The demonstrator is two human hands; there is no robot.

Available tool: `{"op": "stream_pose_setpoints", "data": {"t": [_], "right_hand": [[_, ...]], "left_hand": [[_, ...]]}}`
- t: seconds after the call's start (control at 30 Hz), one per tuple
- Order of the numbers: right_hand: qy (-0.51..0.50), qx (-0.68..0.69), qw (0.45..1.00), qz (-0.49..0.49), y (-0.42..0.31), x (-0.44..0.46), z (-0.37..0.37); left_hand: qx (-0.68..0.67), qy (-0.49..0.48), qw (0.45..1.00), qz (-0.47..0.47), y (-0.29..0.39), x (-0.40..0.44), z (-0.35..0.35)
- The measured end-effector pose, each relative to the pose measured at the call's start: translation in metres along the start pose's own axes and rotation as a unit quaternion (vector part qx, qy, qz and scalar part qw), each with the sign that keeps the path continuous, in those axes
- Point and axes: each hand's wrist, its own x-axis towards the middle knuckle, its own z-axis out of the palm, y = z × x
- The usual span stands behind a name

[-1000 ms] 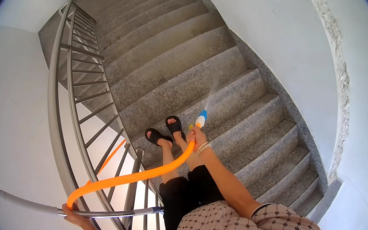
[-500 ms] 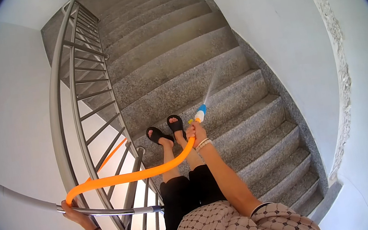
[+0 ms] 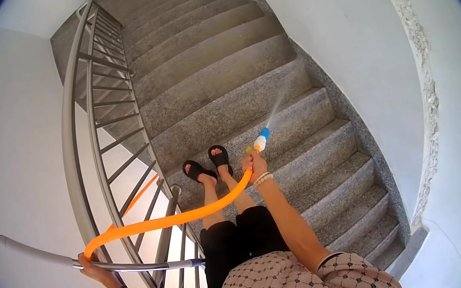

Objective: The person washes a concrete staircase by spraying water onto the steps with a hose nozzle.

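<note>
My right hand point(image 3: 255, 164) is wrapped around an orange hose point(image 3: 182, 217) just behind its blue-and-white spray nozzle point(image 3: 263, 138). A thin jet of water leaves the nozzle toward the stair risers at the upper right. From there the hose curves left over the metal handrail point(image 3: 74, 164) and hangs down behind the bars. At the rail, my left hand point(image 3: 90, 267) is closed on a long metal pole point(image 3: 124, 266) with a grey sleeve. The hose bend lies right by its fingers; whether they also grip it, I cannot tell.
Grey speckled stone steps point(image 3: 215, 70) run up and down the frame, and my feet in black sandals point(image 3: 219, 157) stand on one of them. A white wall point(image 3: 342, 18) borders the right, with a rough chipped strip point(image 3: 422, 60). Metal railing bars line the left.
My right hand and the nozzle have shifted a little to the right, and the water jet has swung right with them. My left hand and the pole are nearly still.
</note>
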Motion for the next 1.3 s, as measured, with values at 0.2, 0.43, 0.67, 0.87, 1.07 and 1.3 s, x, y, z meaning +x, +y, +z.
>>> {"op": "stream_pose_setpoints", "data": {"t": [0.2,0.43,0.67,0.87,1.07,1.3], "right_hand": [[0.008,0.03,0.998,0.05,0.016,0.001,-0.029],[0.039,0.04,0.998,0.004,0.012,-0.003,-0.032],[0.026,0.057,0.998,0.013,0.009,-0.003,-0.036],[0.043,0.041,0.998,-0.016,0.003,0.009,-0.031],[0.031,0.013,0.999,-0.018,-0.008,0.009,-0.015],[0.022,0.04,0.998,-0.03,-0.011,0.011,-0.012]], "left_hand": [[-0.025,-0.005,0.999,-0.024,-0.005,0.005,-0.003],[0.007,-0.036,0.999,-0.012,-0.013,0.013,-0.011],[-0.023,-0.027,0.999,-0.02,-0.012,0.013,-0.008],[-0.008,-0.034,0.999,-0.005,-0.016,0.018,-0.012],[-0.019,-0.014,1.0,-0.011,-0.016,0.014,-0.01],[-0.009,-0.022,1.0,-0.003,-0.019,0.016,-0.014]]}}
